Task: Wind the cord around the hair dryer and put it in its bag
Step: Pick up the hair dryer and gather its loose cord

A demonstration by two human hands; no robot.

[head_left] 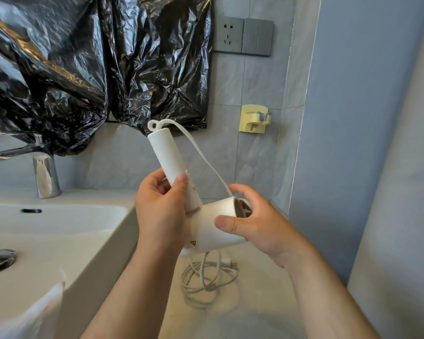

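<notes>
I hold a white hair dryer (207, 222) up over the counter, its handle pointing up and away. My left hand (160, 209) grips the handle near the joint with the barrel. My right hand (252, 221) holds the barrel end, thumb on its side and fingers round the nozzle opening. The white cord (201, 152) leaves the top of the handle, arcs down to my right fingers, and the rest lies in loose loops with the plug (230, 263) on the counter below. No bag for the dryer is in view.
A white sink (59, 231) with a chrome tap (44, 177) lies to the left. Black plastic sheeting (83, 64) covers the mirror. A wall socket (228, 34) and a yellow wall holder (253, 118) are on the tiled wall. A blue wall stands close on the right.
</notes>
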